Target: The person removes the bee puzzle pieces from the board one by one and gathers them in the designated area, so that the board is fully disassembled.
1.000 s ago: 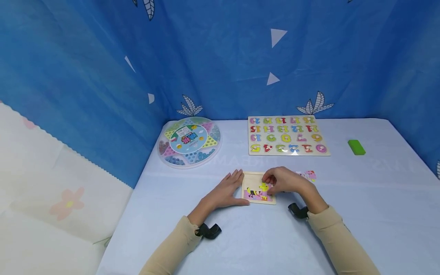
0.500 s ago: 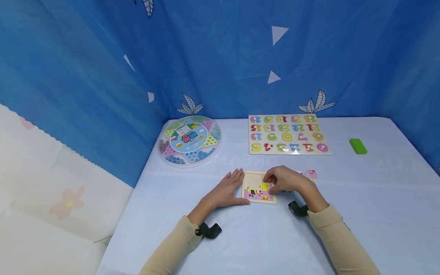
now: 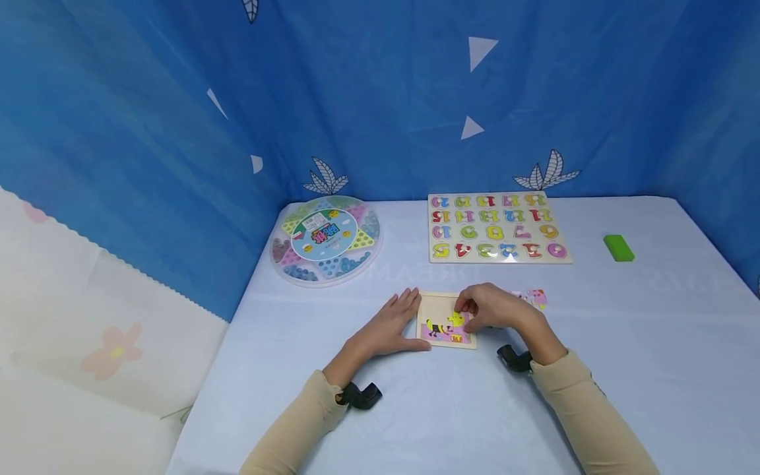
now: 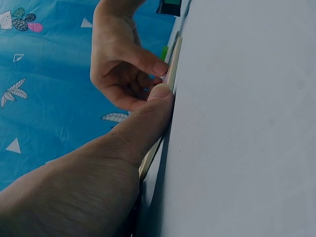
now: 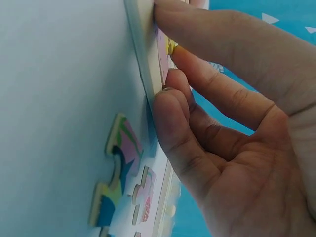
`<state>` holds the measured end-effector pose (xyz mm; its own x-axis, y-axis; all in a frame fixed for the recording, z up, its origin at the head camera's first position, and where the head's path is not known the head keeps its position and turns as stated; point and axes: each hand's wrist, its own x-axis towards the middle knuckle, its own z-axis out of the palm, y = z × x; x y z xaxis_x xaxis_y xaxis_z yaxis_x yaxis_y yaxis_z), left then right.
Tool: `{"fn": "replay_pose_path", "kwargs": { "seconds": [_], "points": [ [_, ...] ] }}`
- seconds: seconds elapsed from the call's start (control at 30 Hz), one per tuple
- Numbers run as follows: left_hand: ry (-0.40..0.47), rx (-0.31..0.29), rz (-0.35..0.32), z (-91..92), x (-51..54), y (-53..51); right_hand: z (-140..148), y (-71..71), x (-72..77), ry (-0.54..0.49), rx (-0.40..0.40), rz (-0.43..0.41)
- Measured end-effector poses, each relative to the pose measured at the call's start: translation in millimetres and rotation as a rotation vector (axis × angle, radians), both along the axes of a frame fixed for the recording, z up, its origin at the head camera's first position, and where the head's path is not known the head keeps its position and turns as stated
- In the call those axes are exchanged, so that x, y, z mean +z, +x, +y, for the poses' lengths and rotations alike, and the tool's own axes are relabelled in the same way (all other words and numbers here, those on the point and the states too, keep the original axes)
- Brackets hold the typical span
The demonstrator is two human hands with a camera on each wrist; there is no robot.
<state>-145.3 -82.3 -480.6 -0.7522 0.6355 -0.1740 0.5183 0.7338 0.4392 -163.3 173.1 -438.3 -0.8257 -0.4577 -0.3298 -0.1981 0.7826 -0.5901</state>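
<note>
Left hand spread against a puzzle tray, the right hand pinches a yellow piece inside, which tilting could jam.

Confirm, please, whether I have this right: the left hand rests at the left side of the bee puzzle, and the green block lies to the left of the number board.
Not quite: the green block lies to the right of the number board, as the head view shows. The left hand does rest at the left side of the bee puzzle.
</note>
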Motion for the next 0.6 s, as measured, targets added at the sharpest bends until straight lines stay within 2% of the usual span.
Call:
{"fn": "replay_pose_path", "kwargs": {
  "seconds": [0.3, 0.6],
  "points": [
    [-0.012, 0.001, 0.001, -0.4, -1.6, 0.0, -0.8, 1.0, -0.5, -0.009, -0.006, -0.002],
    [-0.019, 0.005, 0.008, 0.7, -0.4, 0.0, -3.9, 2.5, 2.8, 0.008, 0.013, 0.038]
  ]
}}
